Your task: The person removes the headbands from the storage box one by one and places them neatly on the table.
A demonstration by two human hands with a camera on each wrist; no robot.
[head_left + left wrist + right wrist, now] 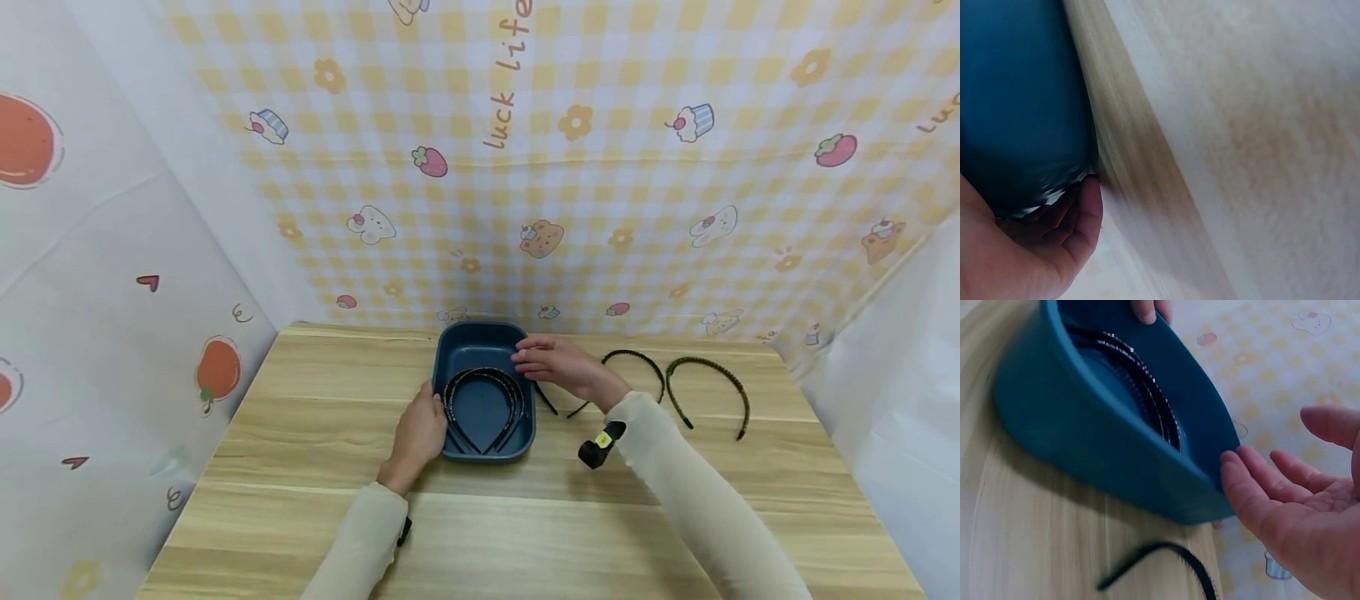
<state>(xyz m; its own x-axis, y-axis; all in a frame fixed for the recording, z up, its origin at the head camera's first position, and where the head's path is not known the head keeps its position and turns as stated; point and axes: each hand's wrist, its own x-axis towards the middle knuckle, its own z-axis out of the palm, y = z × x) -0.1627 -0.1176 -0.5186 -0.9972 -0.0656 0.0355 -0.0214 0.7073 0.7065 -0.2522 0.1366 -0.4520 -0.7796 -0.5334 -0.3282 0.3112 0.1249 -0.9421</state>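
Observation:
A dark blue plastic box [525, 446] stands on the table with several black headbands [483, 372] lying inside it, some with shiny specks. My left hand [420, 429] grips the box's left side; in the right wrist view its fingertips [1145, 311] come over the far rim. With fingers extended, my right hand [562, 367] is at the box's upper right, its fingertips touching the rim in the right wrist view. Beside the box lies a black headband [547, 400], mostly hidden by the right hand. Another dark headband [651, 363] lies partly behind the right wrist.
Farther right on the wood-grain table [300, 467] lies a brownish-gold patterned headband [723, 369]. A checked, printed cloth [480, 192] hangs behind the table's back edge. White cloth walls [112, 292] stand at both sides.

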